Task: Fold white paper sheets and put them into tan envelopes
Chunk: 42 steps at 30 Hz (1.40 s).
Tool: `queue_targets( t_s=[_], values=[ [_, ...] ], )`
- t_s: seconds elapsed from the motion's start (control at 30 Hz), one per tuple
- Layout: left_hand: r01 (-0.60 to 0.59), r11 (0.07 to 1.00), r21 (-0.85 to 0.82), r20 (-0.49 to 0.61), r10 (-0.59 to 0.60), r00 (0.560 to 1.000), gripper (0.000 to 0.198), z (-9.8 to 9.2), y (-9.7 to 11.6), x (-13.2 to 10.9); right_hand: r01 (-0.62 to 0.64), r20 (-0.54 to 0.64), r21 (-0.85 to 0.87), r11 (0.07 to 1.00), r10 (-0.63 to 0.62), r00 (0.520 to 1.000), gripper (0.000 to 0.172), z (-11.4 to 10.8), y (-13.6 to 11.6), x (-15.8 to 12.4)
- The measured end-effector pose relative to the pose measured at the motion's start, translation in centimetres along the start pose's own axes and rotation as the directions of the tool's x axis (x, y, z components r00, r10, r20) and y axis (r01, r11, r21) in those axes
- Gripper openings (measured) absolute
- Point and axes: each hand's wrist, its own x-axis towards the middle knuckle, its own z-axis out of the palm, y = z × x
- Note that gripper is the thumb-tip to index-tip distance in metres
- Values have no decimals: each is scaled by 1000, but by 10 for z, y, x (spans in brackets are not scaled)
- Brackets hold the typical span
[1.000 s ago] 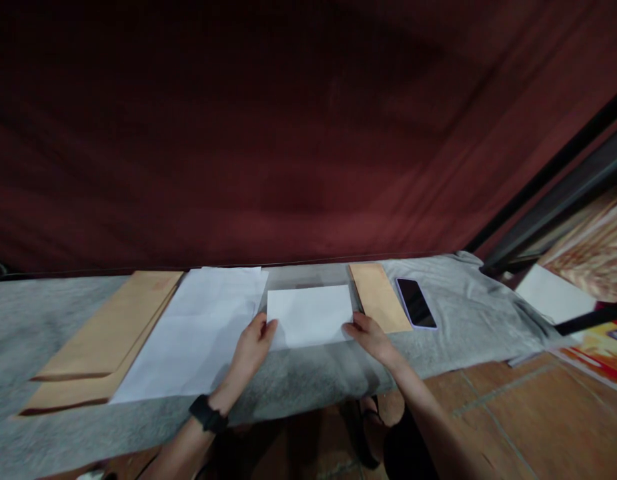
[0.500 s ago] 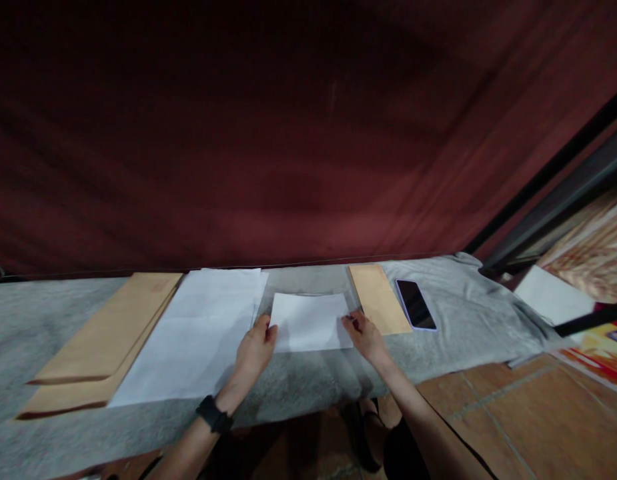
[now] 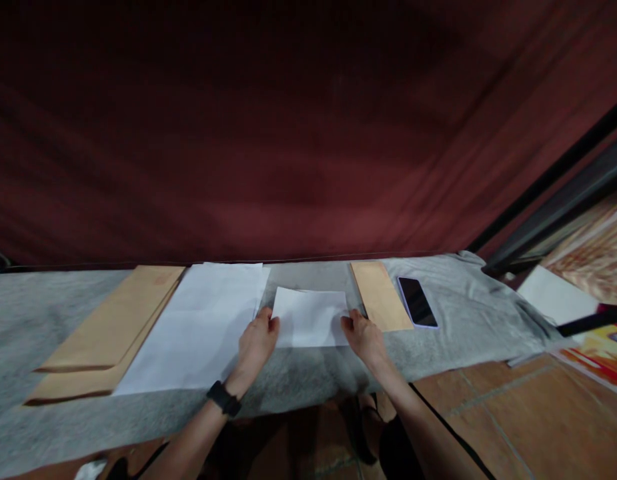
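Observation:
Between my hands is a folded sheet of white paper point(image 3: 311, 319), held low over the grey cloth. My left hand point(image 3: 258, 339) pinches its left edge, thumb on top, and a dark watch sits on that wrist. At the right edge my right hand point(image 3: 363, 337) grips the paper with fingers curled; its fingertips are partly hidden. Just beyond the right hand lies a brown envelope point(image 3: 381, 297). A stack of larger white sheets point(image 3: 198, 323) spreads out to the left of my left hand.
Several large brown envelopes point(image 3: 113, 320) overlap at the far left. A phone point(image 3: 417, 303) with a pale purple edge rests right of the single envelope. Grey cloth point(image 3: 468, 333) covers the long surface, a dark red wall point(image 3: 298, 167) stands behind, and tiled floor point(image 3: 503, 413) shows below.
The folded paper's top edges have shifted slightly, with one layer's corner now showing at the upper left. Both hands keep their hold, and the view has moved a little.

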Motion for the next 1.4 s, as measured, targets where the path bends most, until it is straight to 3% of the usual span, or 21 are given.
queue_targets(
  t_s=[0.2, 0.4, 0.57, 0.77, 0.93, 1.07, 1.17, 1.3, 1.4],
  values=[
    [-10, 998, 67, -29, 12, 1000, 22, -1, 2, -1, 16, -9, -44, 999, -16, 1000, 27, 1, -1, -2],
    [11, 996, 87, -17, -10, 1000, 23, -3, 4, 0, 35, -122, -103, 994, -48, 991, 35, 9, -3, -11],
    [5, 995, 98, -10, -4, 1000, 23, -3, 5, 2, 161, -292, -126, 979, -192, 937, 42, 14, -12, -14],
    [-8, 994, 108, -3, 8, 1000, 21, -7, 7, 4, 427, -305, 79, 901, -386, 871, 53, 38, -37, -10],
    [-13, 995, 102, -1, 13, 1000, 19, -9, 8, 5, 443, -299, 28, 896, -416, 859, 53, 57, -48, -12],
    [-10, 996, 93, 10, 9, 1000, 20, -8, 8, 6, 409, -306, -38, 912, -401, 864, 53, 62, -48, -15],
    [-7, 997, 72, -38, 9, 999, 22, -5, 7, 2, 384, -321, -61, 921, -383, 866, 54, 63, -48, -17],
    [-112, 982, 150, -203, 142, 969, 30, 5, 10, -6, 377, -328, -73, 924, -379, 866, 55, 63, -49, -18],
    [-299, 929, 219, -280, 354, 893, 40, 18, 17, -11, 373, -311, -78, 925, -378, 872, 55, 62, -50, -18]
  ],
)
